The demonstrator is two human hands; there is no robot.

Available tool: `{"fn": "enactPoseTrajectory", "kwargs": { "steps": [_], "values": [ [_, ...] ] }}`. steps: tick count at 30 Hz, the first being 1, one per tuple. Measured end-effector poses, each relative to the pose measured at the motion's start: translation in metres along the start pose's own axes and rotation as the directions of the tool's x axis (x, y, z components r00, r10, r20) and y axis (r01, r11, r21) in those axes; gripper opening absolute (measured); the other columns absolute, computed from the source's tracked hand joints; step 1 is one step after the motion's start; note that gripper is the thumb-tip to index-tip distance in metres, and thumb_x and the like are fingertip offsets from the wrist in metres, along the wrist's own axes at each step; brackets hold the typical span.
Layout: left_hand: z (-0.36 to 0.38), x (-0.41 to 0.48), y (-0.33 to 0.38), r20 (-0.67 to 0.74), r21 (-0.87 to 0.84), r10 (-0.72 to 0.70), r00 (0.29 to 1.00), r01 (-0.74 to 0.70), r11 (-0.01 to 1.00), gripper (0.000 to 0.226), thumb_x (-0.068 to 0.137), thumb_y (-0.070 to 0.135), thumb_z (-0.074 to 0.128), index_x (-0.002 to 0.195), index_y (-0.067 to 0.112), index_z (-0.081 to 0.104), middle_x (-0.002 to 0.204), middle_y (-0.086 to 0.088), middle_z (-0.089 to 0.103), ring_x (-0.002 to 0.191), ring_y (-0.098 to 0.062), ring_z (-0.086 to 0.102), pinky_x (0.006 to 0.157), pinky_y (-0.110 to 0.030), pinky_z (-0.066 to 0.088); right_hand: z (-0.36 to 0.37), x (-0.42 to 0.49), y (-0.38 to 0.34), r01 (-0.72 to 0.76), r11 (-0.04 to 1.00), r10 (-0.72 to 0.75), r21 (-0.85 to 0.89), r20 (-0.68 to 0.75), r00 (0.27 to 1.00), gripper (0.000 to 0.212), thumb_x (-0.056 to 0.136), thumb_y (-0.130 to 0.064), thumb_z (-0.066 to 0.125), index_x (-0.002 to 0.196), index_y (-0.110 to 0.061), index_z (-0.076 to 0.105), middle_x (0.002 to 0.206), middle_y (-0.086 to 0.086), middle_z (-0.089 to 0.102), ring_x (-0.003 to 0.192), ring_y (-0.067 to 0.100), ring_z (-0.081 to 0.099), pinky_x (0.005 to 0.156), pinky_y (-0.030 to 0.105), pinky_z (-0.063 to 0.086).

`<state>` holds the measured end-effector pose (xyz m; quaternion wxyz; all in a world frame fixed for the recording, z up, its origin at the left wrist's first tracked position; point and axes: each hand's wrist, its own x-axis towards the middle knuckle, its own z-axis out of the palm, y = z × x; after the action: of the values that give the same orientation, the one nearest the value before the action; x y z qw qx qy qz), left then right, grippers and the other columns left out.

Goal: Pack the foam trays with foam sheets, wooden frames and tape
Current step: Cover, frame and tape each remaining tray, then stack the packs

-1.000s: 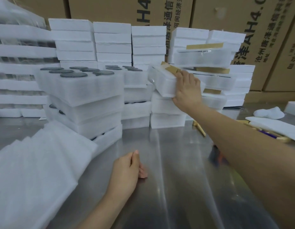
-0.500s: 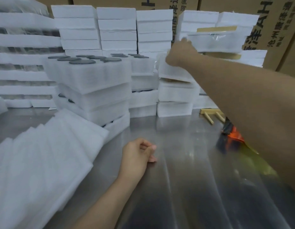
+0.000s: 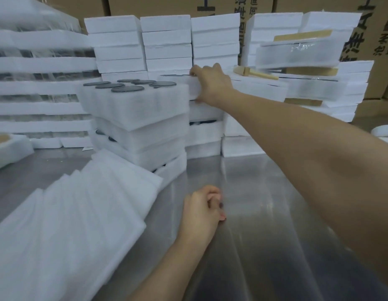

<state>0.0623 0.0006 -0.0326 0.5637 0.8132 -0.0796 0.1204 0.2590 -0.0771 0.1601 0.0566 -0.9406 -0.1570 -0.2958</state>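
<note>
A: Right side?
B: Right grip (image 3: 211, 83) clamps a foam tray (image 3: 180, 80) on top of the middle stack. Fingers are over its top edge, thumb underneath.
A: Left?
B: Left grip (image 3: 201, 211) rests on the worktop (image 3: 264, 213), loosely curled, holding nothing.
A: Where's that tray sitting?
B: Just behind the front stack (image 3: 134, 131), whose top tray carries dark discs (image 3: 128, 89).
A: Other task stuff?
B: Foam sheets (image 3: 69, 224) are fanned out near left, touching the front stack's base. Wooden pieces (image 3: 256, 72) lie on the tray just right of the right grip. Cardboard boxes (image 3: 156, 5) stand behind the stacks.
</note>
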Motion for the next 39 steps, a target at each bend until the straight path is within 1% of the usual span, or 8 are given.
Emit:
{"fn": "enactPoseTrajectory", "kwargs": {
  "steps": [10, 14, 18, 22, 26, 32, 36, 39],
  "values": [
    [-0.002, 0.006, -0.001, -0.017, -0.077, -0.069, 0.997, 0.067, 0.995, 0.03, 0.096, 0.018, 0.057, 0.067, 0.008, 0.057, 0.053, -0.005, 0.063, 0.04, -0.009, 0.058, 0.047, -0.021, 0.049, -0.053, -0.06, 0.009, -0.013, 0.794, 0.316, 0.608, -0.395, 0.862, 0.055, 0.078, -0.031, 0.071, 0.127, -0.018, 0.05, 0.119, -0.002, 0.058, 0.113, 0.02, 0.05, 0.088, 0.038, 0.048],
    [-0.007, 0.009, 0.0, -0.16, -0.006, -0.039, 0.986, 0.038, 0.999, 0.012, 0.088, -0.004, 0.06, 0.092, -0.004, 0.072, 0.078, -0.009, 0.069, 0.066, -0.012, 0.062, 0.064, -0.014, 0.048, -0.081, -0.146, 0.013, 0.197, 0.886, 0.164, 0.42, -0.681, 0.714, 0.055, 0.076, -0.034, 0.073, 0.122, -0.009, 0.056, 0.115, 0.0, 0.059, 0.107, 0.023, 0.053, 0.085, 0.012, 0.038],
    [-0.012, 0.007, 0.0, -0.27, 0.072, -0.045, 0.962, 0.067, 0.995, 0.04, 0.078, -0.02, 0.049, 0.109, -0.004, 0.069, 0.127, -0.001, 0.053, 0.124, -0.014, 0.047, 0.104, -0.012, 0.029, -0.085, -0.232, 0.033, 0.476, 0.879, -0.321, -0.022, -0.765, 0.558, 0.045, 0.079, -0.027, 0.074, 0.112, -0.003, 0.055, 0.095, 0.021, 0.063, 0.088, 0.032, 0.053, 0.091, 0.041, 0.042],
    [-0.017, 0.002, 0.003, -0.391, -0.143, -0.135, 0.91, 0.085, 0.986, 0.008, 0.085, 0.003, 0.066, 0.084, 0.011, 0.067, 0.117, -0.004, 0.06, 0.116, -0.018, 0.054, 0.106, -0.032, 0.039, -0.044, -0.303, 0.053, 0.578, 0.816, -0.527, 0.003, -0.407, 0.746, 0.044, 0.074, -0.019, 0.076, 0.111, -0.004, 0.059, 0.089, 0.02, 0.065, 0.079, 0.03, 0.054, 0.068, 0.036, 0.041],
    [-0.024, -0.003, 0.003, -0.414, -0.172, -0.139, 0.9, 0.072, 0.982, 0.011, 0.093, 0.012, 0.059, 0.09, 0.013, 0.069, 0.103, -0.008, 0.07, 0.093, -0.014, 0.06, 0.08, -0.018, 0.045, -0.016, -0.322, 0.052, 0.491, 0.843, -0.499, 0.22, -0.023, 0.867, 0.051, 0.07, -0.026, 0.083, 0.113, -0.005, 0.064, 0.105, 0.012, 0.065, 0.097, 0.027, 0.057, 0.081, 0.033, 0.04],
    [-0.025, -0.003, 0.008, -0.198, -0.499, -0.356, 0.913, 0.218, 0.839, 0.028, 0.089, 0.022, 0.053, 0.104, 0.003, 0.067, 0.098, -0.009, 0.068, 0.086, -0.021, 0.059, 0.077, -0.032, 0.046, -0.018, -0.316, 0.038, 0.511, 0.828, -0.516, 0.231, -0.042, 0.856, 0.047, 0.074, -0.032, 0.081, 0.112, -0.008, 0.066, 0.098, 0.008, 0.064, 0.091, 0.026, 0.058, 0.076, 0.033, 0.046],
    [-0.017, -0.009, 0.014, -0.034, -0.508, -0.214, 0.976, 0.167, 0.845, 0.023, 0.088, 0.007, 0.056, 0.104, 0.023, 0.059, 0.084, 0.014, 0.073, 0.079, -0.009, 0.069, 0.061, -0.019, 0.053, -0.028, -0.315, 0.043, 0.513, 0.794, -0.503, 0.325, -0.122, 0.856, 0.03, 0.093, -0.03, 0.055, 0.108, -0.008, 0.07, 0.088, 0.006, 0.066, 0.082, 0.026, 0.06, 0.07, 0.031, 0.047],
    [-0.01, -0.015, 0.016, 0.063, -0.475, -0.095, 0.993, 0.113, 0.872, 0.04, 0.089, -0.003, 0.05, 0.103, 0.034, 0.054, 0.087, 0.029, 0.07, 0.086, 0.004, 0.067, 0.065, -0.013, 0.051, -0.043, -0.308, 0.074, 0.297, 0.939, -0.221, 0.171, -0.358, 0.907, 0.028, 0.088, -0.013, 0.049, 0.104, -0.006, 0.071, 0.086, 0.012, 0.066, 0.081, 0.033, 0.062, 0.07, 0.038, 0.047]
  ]
}}
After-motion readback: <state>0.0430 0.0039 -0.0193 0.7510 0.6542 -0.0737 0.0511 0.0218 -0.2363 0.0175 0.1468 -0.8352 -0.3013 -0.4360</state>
